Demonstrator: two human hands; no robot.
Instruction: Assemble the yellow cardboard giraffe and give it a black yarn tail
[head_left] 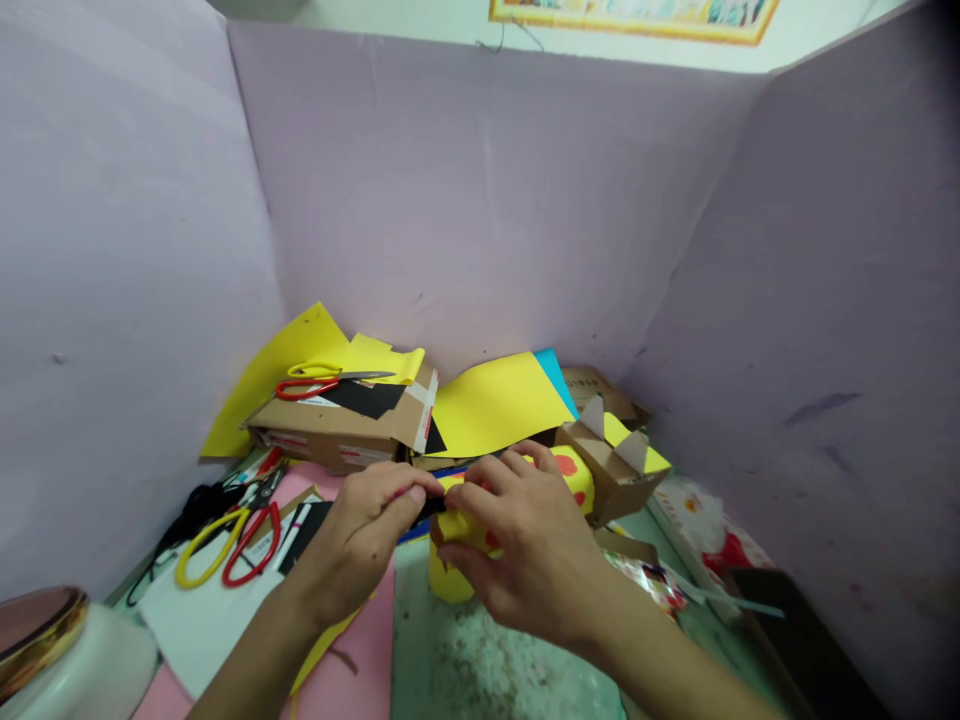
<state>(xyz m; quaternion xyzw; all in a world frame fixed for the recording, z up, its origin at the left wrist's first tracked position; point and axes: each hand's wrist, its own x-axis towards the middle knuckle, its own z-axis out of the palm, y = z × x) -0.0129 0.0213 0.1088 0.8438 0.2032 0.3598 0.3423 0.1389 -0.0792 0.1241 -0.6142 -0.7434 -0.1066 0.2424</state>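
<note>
Strip [433, 508], black, sits pinched narrow in the left hand [367, 530] against a yellow box [583, 488]. The right hand [525, 540] is closed round that box, low over the table at centre. Judged step: fixing strip to box; a next press calls for the box to be held steady. Count: scissors [322, 382] on a long carton [337, 428], second scissors [232, 540] by the left forearm, possibly a third dark pair; one open carton [615, 470].

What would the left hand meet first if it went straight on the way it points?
The left hand points right and away; probably the yellow red-spotted object that the right hand grips, though depth is unclear.
</note>
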